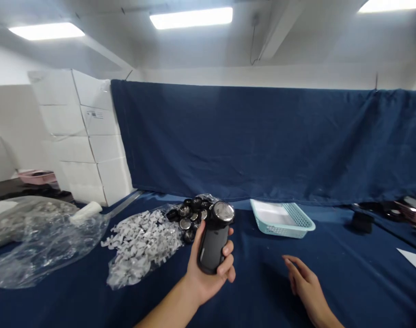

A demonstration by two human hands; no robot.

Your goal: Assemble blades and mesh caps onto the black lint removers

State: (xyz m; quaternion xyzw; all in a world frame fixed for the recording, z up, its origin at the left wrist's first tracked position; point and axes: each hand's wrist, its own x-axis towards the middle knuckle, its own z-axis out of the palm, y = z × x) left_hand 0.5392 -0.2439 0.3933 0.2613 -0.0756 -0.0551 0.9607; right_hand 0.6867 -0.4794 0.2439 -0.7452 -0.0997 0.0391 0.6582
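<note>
My left hand [208, 278] is wrapped round a black shaver [213, 248], held upright above the table with its round silver mesh head [223, 211] at the top. Whether it is a fabric shaver or a face shaver I cannot tell. Just behind it lies a heap of black round heads with silver mesh [187, 218], partly hidden by the shaver. To the right, my right hand [305, 282] hovers low over the blue cloth with its fingers apart and loosely bent, holding nothing.
Small white plastic parts [142, 246] lie piled on clear plastic at the left. A large clear bag [57, 246] sits farther left, near stacked white boxes [88, 141]. A pale green basket [283, 231] holds white paper. A black object [362, 222] stands right, before the blue curtain [255, 141].
</note>
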